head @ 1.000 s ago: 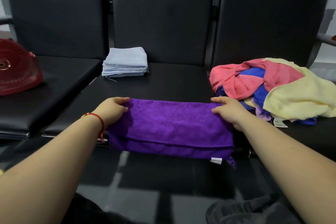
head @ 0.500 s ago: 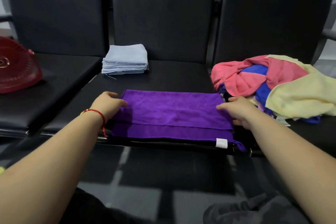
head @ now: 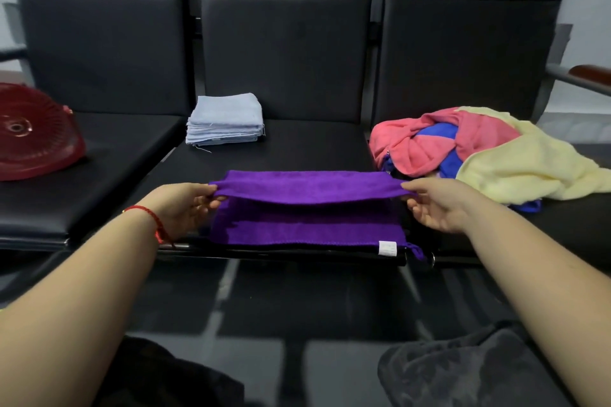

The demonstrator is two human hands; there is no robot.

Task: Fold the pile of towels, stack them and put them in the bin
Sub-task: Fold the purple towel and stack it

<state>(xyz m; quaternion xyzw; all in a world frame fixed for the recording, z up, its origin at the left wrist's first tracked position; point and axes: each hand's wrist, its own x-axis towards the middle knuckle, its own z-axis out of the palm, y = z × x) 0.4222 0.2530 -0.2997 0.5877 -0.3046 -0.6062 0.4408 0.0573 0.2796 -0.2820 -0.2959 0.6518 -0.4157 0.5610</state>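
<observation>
Dim, even indoor light falls from above, leaving soft sheen on the black seats (head: 284, 149) and faint shadow under the lifted purple towel (head: 307, 187). Wide-angle bending curves the seat backs at the edges. Forearms near the bottom look soft and blurred.

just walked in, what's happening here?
A person is folding towels on a row of black seats. The left hand and right hand each pinch an end of the purple towel, lifting its far edge while the near part lies on the middle seat. A folded stack of pale blue towels sits at the back of that seat. An unfolded pile of pink, blue and yellow towels waits on the right seat, and a red basket on the left seat.
</observation>
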